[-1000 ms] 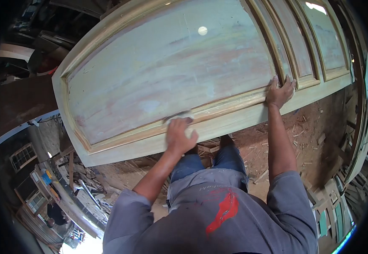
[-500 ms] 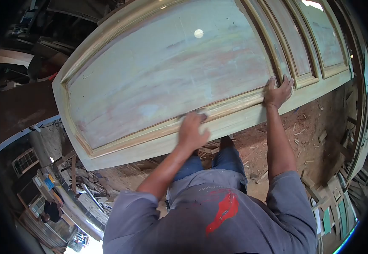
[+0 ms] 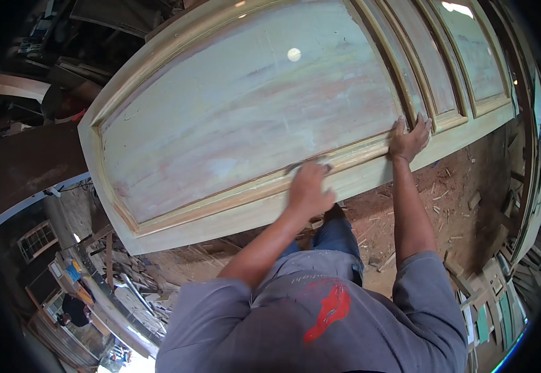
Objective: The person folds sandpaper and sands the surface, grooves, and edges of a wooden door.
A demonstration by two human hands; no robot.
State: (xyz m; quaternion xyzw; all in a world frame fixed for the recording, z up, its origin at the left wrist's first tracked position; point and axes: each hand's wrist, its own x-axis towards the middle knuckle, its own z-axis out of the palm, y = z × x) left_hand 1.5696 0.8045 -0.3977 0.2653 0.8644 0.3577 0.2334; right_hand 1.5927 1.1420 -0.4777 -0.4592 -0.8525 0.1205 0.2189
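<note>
Wood offcuts (image 3: 474, 200) litter the reddish-brown floor (image 3: 460, 186) of a dim workshop as a person in a grey T-shirt (image 3: 357, 332) with a red mark stands over a long, cream-coloured wooden panel (image 3: 363, 181), door-like in shape. It lies just beyond the body, its long axis slanting from lower left to upper right. The left hand (image 3: 311, 186) is bent over the golden-brown raised wooden moulding (image 3: 239, 196) along the near side — a small dark piece shows at its fingertips, though blur makes it impossible to tell whether they are closed on it. The right hand (image 3: 411, 142), fingers spread apart, rests farther right, where a golden crosswise strip (image 3: 387, 59) meets that side. A stretch of moulding runs between them, the left hand nearer the panel's lower-left end. Strips divide the panel into framed fields — the broad, pale, pink-streaked field (image 3: 245, 118) lies directly ahead of the left hand.
</note>
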